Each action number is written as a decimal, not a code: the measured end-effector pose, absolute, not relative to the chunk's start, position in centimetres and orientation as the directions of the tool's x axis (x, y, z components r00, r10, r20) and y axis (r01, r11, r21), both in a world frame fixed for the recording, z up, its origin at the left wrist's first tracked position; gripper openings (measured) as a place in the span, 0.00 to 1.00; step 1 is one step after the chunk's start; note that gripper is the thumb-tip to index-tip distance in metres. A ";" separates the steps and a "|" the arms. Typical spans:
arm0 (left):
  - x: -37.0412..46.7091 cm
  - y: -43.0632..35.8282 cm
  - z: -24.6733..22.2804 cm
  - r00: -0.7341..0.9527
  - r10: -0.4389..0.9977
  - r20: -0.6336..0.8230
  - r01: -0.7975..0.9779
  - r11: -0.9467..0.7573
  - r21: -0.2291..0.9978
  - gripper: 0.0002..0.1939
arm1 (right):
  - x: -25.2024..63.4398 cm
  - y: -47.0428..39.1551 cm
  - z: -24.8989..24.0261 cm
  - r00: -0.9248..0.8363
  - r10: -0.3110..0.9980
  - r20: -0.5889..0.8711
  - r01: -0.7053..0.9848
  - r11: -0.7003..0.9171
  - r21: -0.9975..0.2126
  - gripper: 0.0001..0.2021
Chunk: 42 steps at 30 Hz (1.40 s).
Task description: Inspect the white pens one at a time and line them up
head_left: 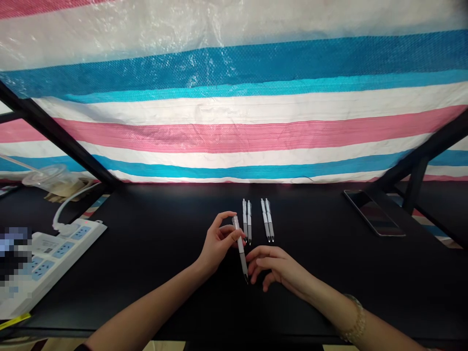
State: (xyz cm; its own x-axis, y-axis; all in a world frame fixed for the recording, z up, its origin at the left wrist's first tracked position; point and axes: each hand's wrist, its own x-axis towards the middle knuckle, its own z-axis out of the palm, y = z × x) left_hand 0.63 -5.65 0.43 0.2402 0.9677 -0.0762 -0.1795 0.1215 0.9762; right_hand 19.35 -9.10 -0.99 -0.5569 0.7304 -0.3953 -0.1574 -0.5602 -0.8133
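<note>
Striped sheeting (234, 136), black tabletop (153, 229), dark slanted struts (71, 139), seemingly pale floor (166, 346)

1. Open desk (314, 219) runs between right pens (269, 217) and phone (373, 213).
2. A narrow gap parts left pens (249, 217) from right pens.
3. Left hand (221, 240) crowds left pens.
4. Power strip (63, 249) bars the left.
5. Striped sheet (256, 136) closes the back.

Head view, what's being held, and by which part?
A white-and-gray pen, by its upper barrel, in the left hand. Whether the right hand touches it is unclear.
</note>
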 end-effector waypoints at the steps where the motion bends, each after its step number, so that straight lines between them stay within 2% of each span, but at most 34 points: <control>1: 0.7 -5.6 0.5 0.235 0.969 -0.079 -0.178 0.123 0.976 0.24 | 19.4 -9.1 -1.0 -0.555 0.731 -0.397 -0.155 -0.560 -0.814 0.13; 6: 0.6 -5.5 0.6 0.205 0.978 -0.042 -0.166 0.077 0.983 0.25 | 19.4 -9.1 -1.0 -0.557 0.730 -0.397 -0.152 -0.559 -0.815 0.13; 12: 0.0 -4.0 1.4 0.069 0.982 0.178 -0.036 -0.176 0.984 0.26 | 19.4 -9.2 -0.8 -0.551 0.734 -0.398 -0.145 -0.553 -0.820 0.12; 14: -0.2 -3.5 1.6 0.043 0.977 0.210 -0.021 -0.209 0.978 0.25 | 19.4 -9.2 -0.7 -0.552 0.733 -0.397 -0.140 -0.551 -0.823 0.12; 23: 0.0 -3.6 0.8 0.063 0.993 0.100 -0.104 -0.093 0.990 0.24 | 19.3 -9.2 -0.5 -0.545 0.733 -0.407 -0.136 -0.556 -0.820 0.11; 28: -0.1 -2.5 0.4 -0.018 0.976 0.217 0.076 -0.215 0.974 0.29 | 19.3 -9.2 -0.7 -0.554 0.727 -0.404 -0.130 -0.556 -0.821 0.12; 31: -0.3 -1.8 -0.4 0.025 0.982 0.189 0.149 -0.191 0.970 0.34 | 19.3 -9.2 -0.5 -0.560 0.722 -0.406 -0.106 -0.548 -0.829 0.12; 33: -0.4 -1.7 -0.9 0.068 0.991 0.117 0.089 -0.123 0.988 0.35 | 19.4 -9.1 -0.2 -0.546 0.743 -0.386 -0.037 -0.482 -0.875 0.12; 34: -0.5 -1.7 -1.0 0.081 0.993 0.080 0.045 -0.084 0.995 0.33 | 19.5 -9.0 0.0 -0.515 0.783 -0.350 0.031 -0.391 -0.920 0.11; 36: -0.7 -1.9 -1.0 0.096 0.995 0.016 -0.028 -0.013 1.000 0.29 | 20.0 -8.8 0.2 -0.410 0.898 -0.157 0.250 -0.055 -0.967 0.09; 37: -0.7 -2.1 -0.9 0.102 0.995 -0.011 -0.052 0.016 0.999 0.28 | 20.3 -8.6 0.2 -0.369 0.930 0.002 0.388 0.156 -0.908 0.11; 39: -0.8 -2.4 -0.5 0.118 0.992 -0.054 -0.073 0.063 0.995 0.25 | 20.9 -8.2 0.0 -0.396 0.872 0.287 0.620 0.485 -0.616 0.18; 40: -0.8 -2.6 -0.3 0.125 0.990 -0.069 -0.071 0.079 0.994 0.24 | 21.2 -8.0 -0.2 -0.455 0.818 0.352 0.689 0.574 -0.443 0.21; 42: -0.8 -2.9 -0.1 0.128 0.988 -0.083 -0.053 0.091 0.994 0.21 | 21.6 -7.5 -0.9 -0.559 0.748 0.359 0.752 0.639 -0.160 0.22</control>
State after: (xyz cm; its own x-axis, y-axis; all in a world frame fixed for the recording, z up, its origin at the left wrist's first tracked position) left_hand -0.78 -2.86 -0.09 0.1282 0.9883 -0.0831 -0.0533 0.0905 0.9945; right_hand 21.60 -7.49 -0.88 -0.5586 0.7478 0.3588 0.7524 0.6389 -0.1603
